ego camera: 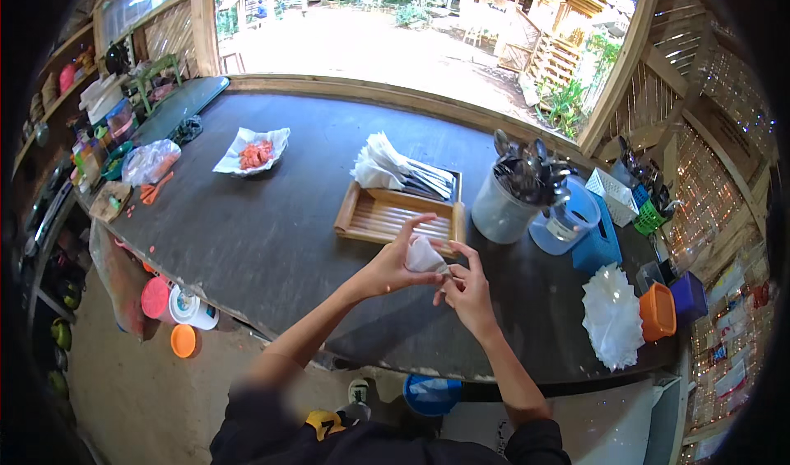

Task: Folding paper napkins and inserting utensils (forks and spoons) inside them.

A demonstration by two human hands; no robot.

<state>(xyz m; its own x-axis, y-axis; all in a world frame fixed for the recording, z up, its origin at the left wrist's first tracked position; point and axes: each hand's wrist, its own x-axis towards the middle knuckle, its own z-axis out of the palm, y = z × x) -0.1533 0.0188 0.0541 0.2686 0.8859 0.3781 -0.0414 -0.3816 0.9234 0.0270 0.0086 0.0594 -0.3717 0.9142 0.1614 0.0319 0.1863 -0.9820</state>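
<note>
Both hands are raised over the dark table (259, 236), just in front of a bamboo tray (395, 215). My left hand (386, 267) holds a white paper napkin (424, 256) between thumb and fingers. The fingertips of my right hand (466, 289) pinch the napkin's lower right end, where something thin may be wrapped; it is too small to tell. Behind the tray's bare slatted part lies a pile of napkin-wrapped cutlery (401, 169). A tall plastic container of metal spoons and other cutlery (507, 209) stands to the right of the tray.
A translucent blue tub (565, 218), a blue basket (598, 240), a stack of white napkins (612, 317) and an orange container (658, 312) stand right. At left are a paper-lined dish of orange-red pieces (253, 151), a plastic bag (150, 161) and a cutting board (111, 201).
</note>
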